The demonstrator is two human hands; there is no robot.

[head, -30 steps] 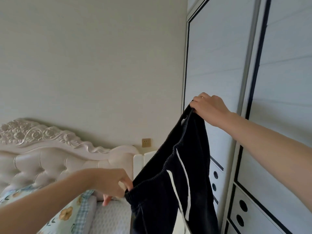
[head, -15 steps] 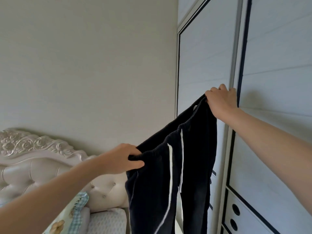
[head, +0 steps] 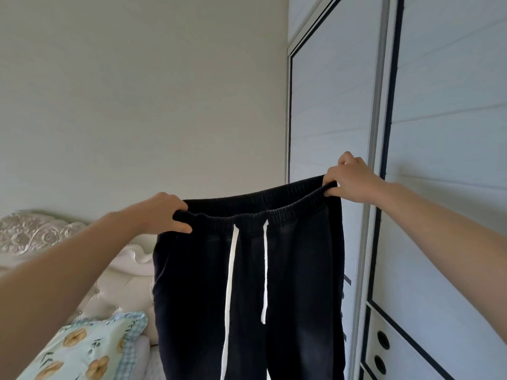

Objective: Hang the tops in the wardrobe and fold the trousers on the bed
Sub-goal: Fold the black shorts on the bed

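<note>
Black trousers (head: 296,283) with an elastic waistband and two white drawstrings hang in the air in front of me, front side facing me. My left hand (head: 164,213) grips the left end of the waistband. My right hand (head: 351,182) grips the right end, held higher and close to the wardrobe door (head: 329,105). The waistband is stretched wide between both hands. The legs drop out of view at the bottom edge.
The closed white wardrobe with dark trim fills the right side, with drawers (head: 389,349) low down. A padded cream headboard (head: 41,234) and a floral pillow (head: 90,352) of the bed lie at lower left. A plain wall is behind.
My left hand has risen and moved left, my right hand has shifted right, and the waistband has been pulled out flat and wide. The view has tilted upward.
</note>
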